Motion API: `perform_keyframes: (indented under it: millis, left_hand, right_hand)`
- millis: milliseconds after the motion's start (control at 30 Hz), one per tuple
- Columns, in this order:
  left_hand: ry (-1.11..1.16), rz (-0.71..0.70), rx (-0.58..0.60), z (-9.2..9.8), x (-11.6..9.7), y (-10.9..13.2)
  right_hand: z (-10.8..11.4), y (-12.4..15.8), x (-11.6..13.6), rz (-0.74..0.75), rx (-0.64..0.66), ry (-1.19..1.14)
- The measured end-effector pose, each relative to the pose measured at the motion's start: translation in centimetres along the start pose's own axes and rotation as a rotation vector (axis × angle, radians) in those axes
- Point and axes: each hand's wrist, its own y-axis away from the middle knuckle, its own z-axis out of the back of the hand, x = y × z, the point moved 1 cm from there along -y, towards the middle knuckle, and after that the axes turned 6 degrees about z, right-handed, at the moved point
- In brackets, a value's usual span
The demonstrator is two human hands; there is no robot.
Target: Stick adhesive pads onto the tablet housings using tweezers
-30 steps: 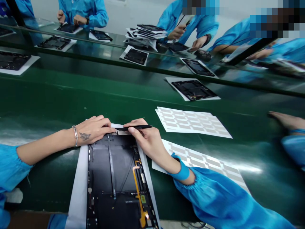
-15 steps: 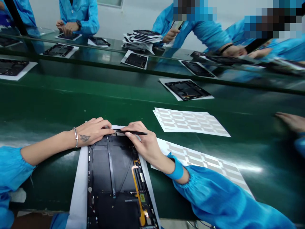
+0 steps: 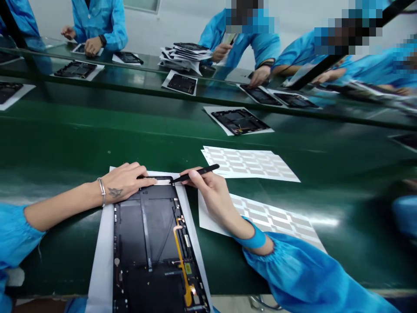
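My right hand (image 3: 208, 191) holds black pointed tweezers (image 3: 198, 173) in its fingers, and their tip is at the top edge of a black tablet chassis (image 3: 146, 226). My left hand (image 3: 125, 182) lies flat on that top edge, a little left of the tweezers' tip, and holds no visible tool. The chassis lies on a white paper sheet (image 3: 104, 261), with an orange flex cable (image 3: 180, 256) running along its lower right. A pale strip (image 3: 163, 181) lies along the top edge, partly under my left fingertips.
Two white sheets of grey label pads (image 3: 247, 163) lie to the right on the green conveyor belt (image 3: 65, 139). Another chassis on paper (image 3: 237, 121) sits farther along. Beyond a glass divider (image 3: 146, 65), co-workers in blue sleeves handle more panels beside a stack (image 3: 184, 56).
My right hand has drawn back rightward from the top edge, and the tweezers now tilt up to the right instead of lying level. The whole view has shifted slightly.
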Motion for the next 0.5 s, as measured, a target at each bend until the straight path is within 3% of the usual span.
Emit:
perform_keyframes:
  millis: [167, 333, 500]
  left_hand:
    - [-0.099, 0.017, 0.087, 0.9, -0.4, -0.4]
    - [-0.271, 0.084, 0.241, 1.9, -2.4, -2.6]
    - [-0.315, 0.109, 0.206, 1.5, -3.1, -3.4]
  right_hand:
    - [-0.2, -0.2, 0.0, -0.002, -0.038, -0.037]
    - [-0.2, -0.5, 0.7, -0.045, -0.066, -0.166]
    - [-0.9, -1.2, 2.6, 0.104, 0.087, -0.046]
